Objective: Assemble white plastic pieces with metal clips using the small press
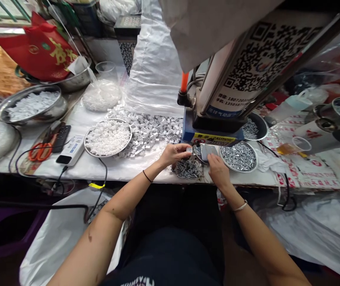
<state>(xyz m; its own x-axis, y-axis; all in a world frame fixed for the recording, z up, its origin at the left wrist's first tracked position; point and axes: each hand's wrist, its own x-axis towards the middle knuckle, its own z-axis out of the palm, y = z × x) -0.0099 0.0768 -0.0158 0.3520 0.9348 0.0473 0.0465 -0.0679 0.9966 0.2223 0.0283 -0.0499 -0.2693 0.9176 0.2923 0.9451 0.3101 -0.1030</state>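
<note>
My left hand (173, 155) pinches a small grey-white square part (189, 150) at the front of the press. Just right of it, my right hand (218, 170) has its fingers against a flat grey metal block (208, 151) under the blue press head (211, 135); whether the fingers grip the block or something small on it is hidden. Below my hands lies a heap of dark metal pieces (188, 169). A round tray of metal pins (239, 156) stands to the right. Many square parts (148, 133) are heaped behind my left hand.
A steel tray of white pieces (108, 137) stands left of the heap. Further left are a white power strip (72, 150), orange scissors (40, 152) and a metal bowl (32, 104). A plastic cup (293, 146) with amber liquid is at the right. Black cables hang over the table's front edge.
</note>
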